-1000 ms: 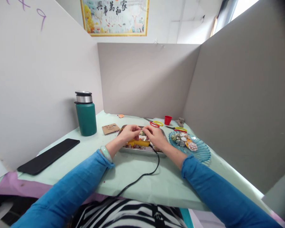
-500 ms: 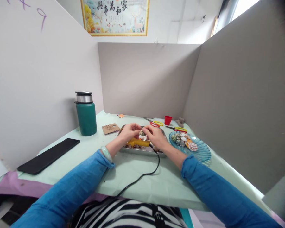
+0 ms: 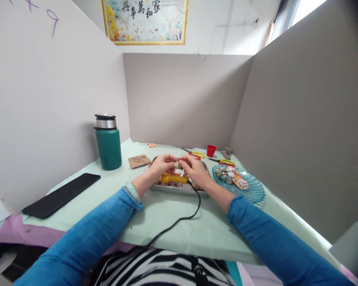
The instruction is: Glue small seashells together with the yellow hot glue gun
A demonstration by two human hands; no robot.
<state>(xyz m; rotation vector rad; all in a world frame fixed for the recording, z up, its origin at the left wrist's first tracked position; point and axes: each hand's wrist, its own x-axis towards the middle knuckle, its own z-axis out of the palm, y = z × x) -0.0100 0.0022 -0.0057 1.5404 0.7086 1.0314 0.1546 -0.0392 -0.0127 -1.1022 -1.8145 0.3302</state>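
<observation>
A small greenish, speckled shell (image 3: 178, 165) is pinched between the fingertips of my left hand (image 3: 164, 165) and my right hand (image 3: 193, 167), above a metal tray (image 3: 170, 190). Both hands are closed around it and nearly touch. In the tray, just below my fingers, lies a yellow glue gun (image 3: 175, 179) with a black cord running toward the table's front edge. Small shells lie around the tool, partly hidden by my hands. A blue glass plate (image 3: 255, 190) with several shells (image 3: 231, 174) stands right of my right hand.
A green bottle (image 3: 108, 149) and a black phone-like slab (image 3: 62, 194) are at the left. Behind the tray are a brown card (image 3: 139, 161), red-and-yellow scissors (image 3: 195, 155), similar pliers (image 3: 225, 162) and a red cup (image 3: 211, 150). Grey partitions (image 3: 185, 99) enclose the table.
The shell between my fingers shows a little more of its surface, turned slightly. My hands have barely moved.
</observation>
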